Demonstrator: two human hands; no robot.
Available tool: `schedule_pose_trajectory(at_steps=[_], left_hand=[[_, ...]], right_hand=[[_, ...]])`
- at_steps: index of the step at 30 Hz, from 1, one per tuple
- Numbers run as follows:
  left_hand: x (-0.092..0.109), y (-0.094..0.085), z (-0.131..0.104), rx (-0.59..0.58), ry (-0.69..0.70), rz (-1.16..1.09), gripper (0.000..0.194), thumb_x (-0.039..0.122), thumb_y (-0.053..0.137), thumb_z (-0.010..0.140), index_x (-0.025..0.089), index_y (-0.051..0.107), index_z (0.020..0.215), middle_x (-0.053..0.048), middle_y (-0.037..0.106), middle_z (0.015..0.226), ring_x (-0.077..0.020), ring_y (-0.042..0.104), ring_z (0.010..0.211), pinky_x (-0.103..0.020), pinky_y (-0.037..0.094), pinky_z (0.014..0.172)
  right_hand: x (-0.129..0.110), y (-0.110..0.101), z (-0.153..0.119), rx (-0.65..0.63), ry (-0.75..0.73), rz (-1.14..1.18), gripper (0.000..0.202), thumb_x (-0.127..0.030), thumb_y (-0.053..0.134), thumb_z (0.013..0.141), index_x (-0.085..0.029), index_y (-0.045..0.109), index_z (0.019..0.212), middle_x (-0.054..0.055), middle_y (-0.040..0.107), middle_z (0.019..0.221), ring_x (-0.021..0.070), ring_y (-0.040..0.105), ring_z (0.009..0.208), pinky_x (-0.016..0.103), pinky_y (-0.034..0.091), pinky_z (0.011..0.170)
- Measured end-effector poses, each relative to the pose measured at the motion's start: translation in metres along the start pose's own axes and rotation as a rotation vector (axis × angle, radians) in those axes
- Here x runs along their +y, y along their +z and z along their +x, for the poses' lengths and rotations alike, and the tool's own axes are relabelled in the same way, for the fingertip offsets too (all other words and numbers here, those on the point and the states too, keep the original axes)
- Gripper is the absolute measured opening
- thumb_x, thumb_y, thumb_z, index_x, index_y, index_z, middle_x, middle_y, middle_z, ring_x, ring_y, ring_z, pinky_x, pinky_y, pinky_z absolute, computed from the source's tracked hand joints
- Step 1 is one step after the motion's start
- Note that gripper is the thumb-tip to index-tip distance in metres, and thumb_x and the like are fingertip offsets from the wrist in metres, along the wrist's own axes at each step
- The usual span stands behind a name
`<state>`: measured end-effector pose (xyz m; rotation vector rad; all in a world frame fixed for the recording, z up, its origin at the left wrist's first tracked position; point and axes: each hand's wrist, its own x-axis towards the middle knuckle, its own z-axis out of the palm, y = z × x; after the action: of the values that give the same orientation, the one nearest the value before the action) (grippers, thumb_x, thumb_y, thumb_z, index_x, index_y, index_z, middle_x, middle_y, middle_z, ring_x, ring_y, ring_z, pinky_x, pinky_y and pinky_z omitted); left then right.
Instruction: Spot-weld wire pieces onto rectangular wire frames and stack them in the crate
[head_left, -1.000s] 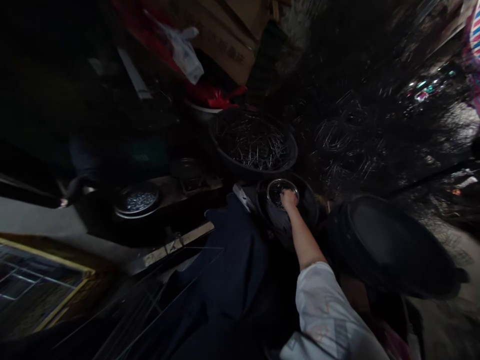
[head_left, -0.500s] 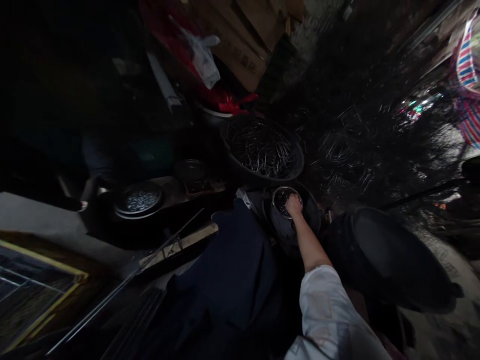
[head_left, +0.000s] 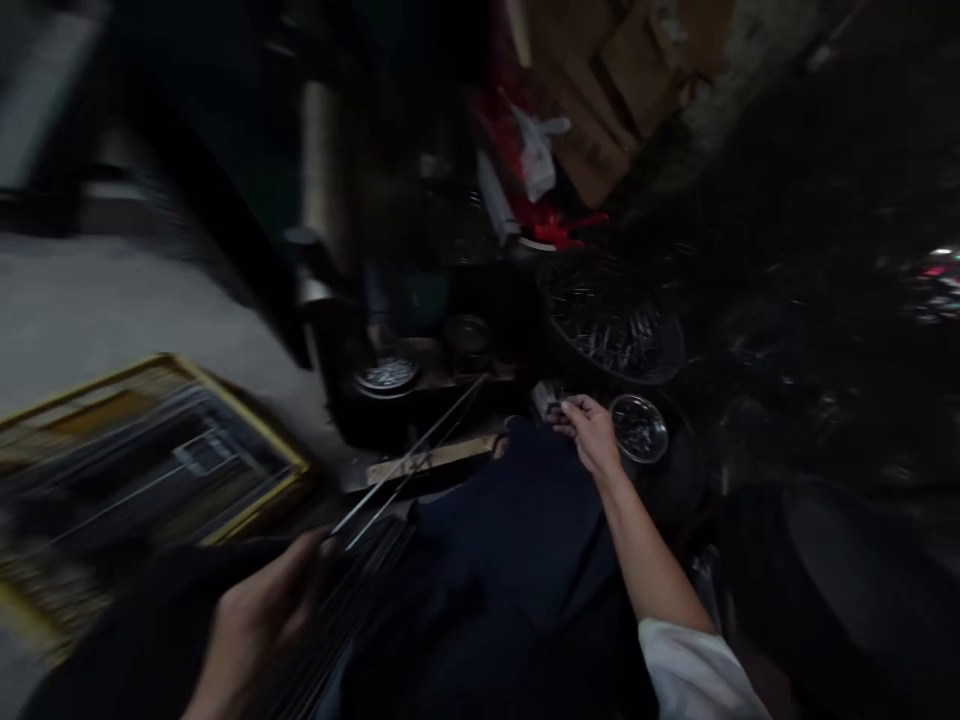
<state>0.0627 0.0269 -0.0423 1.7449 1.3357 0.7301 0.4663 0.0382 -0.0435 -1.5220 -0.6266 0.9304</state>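
Note:
My left hand (head_left: 266, 605), somewhat blurred, is closed around the near end of thin metal rods (head_left: 409, 460). The rods slant up and away to the right, toward a pale wooden strip (head_left: 435, 458). My right hand (head_left: 589, 432) is above my dark-clothed lap, its thumb and fingers pinched together. What sits between those fingertips is too small and dark to make out. Just right of that hand is a round metal bowl (head_left: 639, 428) holding small shiny metal pieces, set on a dark bucket (head_left: 686, 480).
Behind the bowl stands a large dark tub (head_left: 667, 370) of bent metal pieces. A shallow dish (head_left: 386, 375) of small metal parts sits beyond the wooden strip. At left is a yellow-framed crate (head_left: 247, 425). Cardboard (head_left: 600, 110) and a red bag (head_left: 555, 230) lie at the back.
My right hand has come out of the bowl and moved left over my lap, fingers pinched. My left hand has come into view on the rods. The view has swung left.

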Motion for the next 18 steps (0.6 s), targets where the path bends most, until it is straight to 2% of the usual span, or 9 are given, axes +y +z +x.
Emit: schedule_pose_trajectory(at_steps=[2,4,7,11,18], left_hand=[[0.001,-0.005,-0.004,0.077,0.035,0.047,0.015,0.038,0.058,0.085,0.030,0.064,0.096,0.001,0.071,0.076,-0.0209,0.066,0.064,-0.028,0.050,0.062],[0.004,-0.010,-0.005,0.103,0.088,0.070,0.013,0.035,0.057,0.085,0.027,0.064,0.094,0.000,0.070,0.072,-0.0192,0.066,0.059,-0.025,0.048,0.058],[0.007,-0.019,-0.008,0.123,0.116,0.088,0.013,0.033,0.056,0.087,0.024,0.063,0.092,-0.001,0.071,0.071,-0.0176,0.067,0.058,-0.023,0.048,0.056],[0.003,-0.032,-0.015,0.156,0.132,0.082,0.016,0.033,0.052,0.090,0.023,0.063,0.094,-0.001,0.071,0.072,-0.0169,0.067,0.058,-0.022,0.048,0.057],[-0.010,-0.046,-0.020,0.220,0.200,0.019,0.015,0.029,0.052,0.091,0.021,0.063,0.097,0.000,0.073,0.077,-0.0143,0.068,0.061,-0.017,0.049,0.058]], right_hand=[[0.004,0.058,-0.015,-0.121,0.100,0.091,0.034,-0.042,0.076,0.069,-0.019,0.054,0.081,0.003,0.070,0.075,0.0180,0.072,0.069,0.021,0.054,0.051],[0.008,0.108,-0.028,-0.202,0.175,0.166,0.035,-0.042,0.077,0.068,-0.019,0.053,0.079,0.003,0.071,0.074,0.0189,0.072,0.069,0.020,0.053,0.049],[0.009,0.162,-0.042,-0.285,0.206,0.276,0.033,-0.040,0.076,0.069,-0.019,0.052,0.077,0.003,0.072,0.074,0.0178,0.073,0.069,0.020,0.054,0.051],[0.001,0.197,-0.053,-0.321,0.198,0.341,0.030,-0.036,0.076,0.070,-0.019,0.052,0.078,0.002,0.072,0.072,0.0162,0.072,0.067,0.018,0.054,0.053],[-0.011,0.223,-0.063,-0.389,0.150,0.373,0.025,-0.032,0.074,0.073,-0.018,0.055,0.081,0.004,0.074,0.077,0.0144,0.073,0.070,0.015,0.055,0.055]])
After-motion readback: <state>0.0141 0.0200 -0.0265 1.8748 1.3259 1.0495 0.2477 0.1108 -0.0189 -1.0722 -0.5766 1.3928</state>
